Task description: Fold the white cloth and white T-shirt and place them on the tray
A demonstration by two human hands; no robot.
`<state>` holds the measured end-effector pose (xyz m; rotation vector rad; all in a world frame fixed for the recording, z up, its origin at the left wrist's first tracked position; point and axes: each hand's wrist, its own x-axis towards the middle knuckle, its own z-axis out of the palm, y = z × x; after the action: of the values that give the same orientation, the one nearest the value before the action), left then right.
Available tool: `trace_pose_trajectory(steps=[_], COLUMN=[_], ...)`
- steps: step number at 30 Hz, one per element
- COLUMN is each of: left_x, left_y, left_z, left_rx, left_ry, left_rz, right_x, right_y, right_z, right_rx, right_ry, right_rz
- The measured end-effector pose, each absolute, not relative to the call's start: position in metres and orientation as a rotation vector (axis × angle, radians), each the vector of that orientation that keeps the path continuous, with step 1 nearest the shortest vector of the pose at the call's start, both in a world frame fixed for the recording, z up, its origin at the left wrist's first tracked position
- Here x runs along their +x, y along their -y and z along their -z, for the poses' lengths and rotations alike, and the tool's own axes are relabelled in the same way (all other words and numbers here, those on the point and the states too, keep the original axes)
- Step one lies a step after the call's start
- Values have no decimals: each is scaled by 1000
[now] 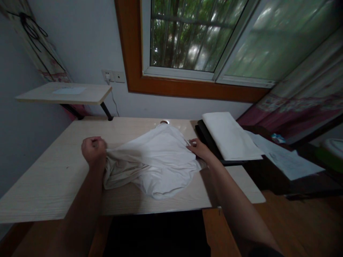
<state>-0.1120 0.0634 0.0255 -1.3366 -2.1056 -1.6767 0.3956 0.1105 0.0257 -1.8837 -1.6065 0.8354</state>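
Observation:
A crumpled white garment (163, 160), its exact cut unclear in the folds, is spread across the pale wooden desk (80, 192). My left hand (93, 150) is closed at the garment's left end, and the fabric is drawn taut toward it. At the upper right edge of the cloth, my right hand (197, 148) pinches the fabric between thumb and fingers. The lower left part looks greyer and bunched in shadow. Just beyond the top of the garment, a small round piece (164, 122) shows at the desk's back edge, partly covered.
Right of the garment, a folded white sheet (230, 137) lies on a dark flat object (207, 137). Papers (286, 157) rest on a dark surface farther right. A raised shelf (66, 93) stands at the back left. Behind the desk are a wall socket (113, 76) and a window (193, 39).

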Motion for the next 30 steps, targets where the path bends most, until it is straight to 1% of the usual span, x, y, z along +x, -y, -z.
trace_pose_trajectory(steps=[5, 9, 12, 14, 17, 21, 24, 26, 28, 30], left_x=[-98, -80, -60, -45, -26, -23, -30, -37, -42, -45], left_y=[-60, -50, -39, -33, -28, -31, -37, -40, -43, -45], left_z=[-31, -41, -43, -42, -40, -41, -43, -41, -39, -37], left_rx=[-1611, -1951, -2417, -2683, -2878, -2903, -2834, -2744, -2648, -2574], left_ry=[1802, 1520, 1341, 1299, 1322, 1450, 1580, 1674, 1756, 1816], left_rz=[1459, 1357, 1182, 971, 711, 577, 574, 581, 588, 598], right_x=[392, 374, 350, 332, 302, 270, 257, 256, 260, 269], right_y=[-90, -74, -63, -56, -45, -32, -28, -29, -33, -39], right_z=[-41, -49, -43, -35, -24, -18, -19, -23, -28, -33], right_rx=[-1604, -1403, -1281, -1209, -1108, -850, -748, -742, -791, -911], right_ry=[1388, 1383, 1370, 1333, 1285, 1388, 1560, 1677, 1811, 1896], right_rz=[-1351, -1581, -1739, -1803, -1936, -2132, -2160, -2120, -1985, -1764])
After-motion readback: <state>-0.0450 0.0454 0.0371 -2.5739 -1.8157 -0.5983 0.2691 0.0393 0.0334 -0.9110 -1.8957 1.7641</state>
